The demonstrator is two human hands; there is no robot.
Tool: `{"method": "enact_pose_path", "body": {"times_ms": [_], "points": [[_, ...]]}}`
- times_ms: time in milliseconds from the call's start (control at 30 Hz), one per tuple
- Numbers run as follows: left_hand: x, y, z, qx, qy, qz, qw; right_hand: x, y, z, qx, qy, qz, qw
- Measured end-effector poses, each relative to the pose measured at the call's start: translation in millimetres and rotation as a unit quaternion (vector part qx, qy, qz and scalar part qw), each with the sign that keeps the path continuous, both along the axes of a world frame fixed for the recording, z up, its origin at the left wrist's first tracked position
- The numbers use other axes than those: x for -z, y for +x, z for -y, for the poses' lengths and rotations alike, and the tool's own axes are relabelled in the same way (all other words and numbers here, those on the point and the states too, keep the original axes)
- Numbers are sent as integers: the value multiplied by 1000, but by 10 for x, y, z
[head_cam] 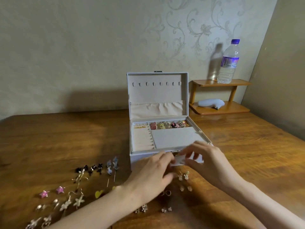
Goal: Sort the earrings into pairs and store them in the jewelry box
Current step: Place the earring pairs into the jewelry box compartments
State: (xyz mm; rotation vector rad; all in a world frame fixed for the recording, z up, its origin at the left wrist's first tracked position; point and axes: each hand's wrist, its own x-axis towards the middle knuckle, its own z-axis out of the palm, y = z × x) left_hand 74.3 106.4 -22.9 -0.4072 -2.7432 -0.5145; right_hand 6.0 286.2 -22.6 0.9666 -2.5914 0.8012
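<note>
- Jewelry box [140,160] stands lid-up mid-table [247,154]; both hands meet at its front wall, on the near side.
- Right hand [204,157] pinches a small white piece [180,161] that stands out from the box front. It may be a drawer; blur hides which.
- Left hand [151,172]: fingertips at the piece's left end; cannot tell whether they grip.
- The piece's long axis runs left–right, parallel to the front wall. Judgement: any pull comes toward the near edge.
- Rabbit earrings [183,176] lie just beneath the hands, nearer the right.
- Toward the near left corner lie black cats [92,168], pink stars [60,189] and white flowers [79,200].
- Box contents: the back-row compartments hold coloured earrings [168,126]. The ring rolls [142,139] at left carry gold pieces at the far end only.
</note>
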Motion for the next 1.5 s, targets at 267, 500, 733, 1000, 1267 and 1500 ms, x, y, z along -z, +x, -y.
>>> {"method": "enact_pose_path", "body": {"times_ms": [267, 500, 733, 1000, 1267, 1500], "points": [[116, -217, -328, -28, -154, 9, 988, 213, -29, -82, 58, 43, 93, 993], [126, -200, -349, 0, -167, -40, 985, 177, -6, -37, 32, 40, 101, 994], [157, -138, -167, 63, -66, -103, 990, 56, 58, -23, 12, -8, 104, 994], [-166, -136, 270, 16, 44, -136, 990, -311, -31, 250, -75, -104, 104, 986], [-314, -659, 861, -101, 68, -53, 991, -384, -722, 975, -102, -100, 153, 978], [-337, -934, 953, -142, 3, 2, 990, -338, -1070, 1285, -63, -2, 160, 985]]}}
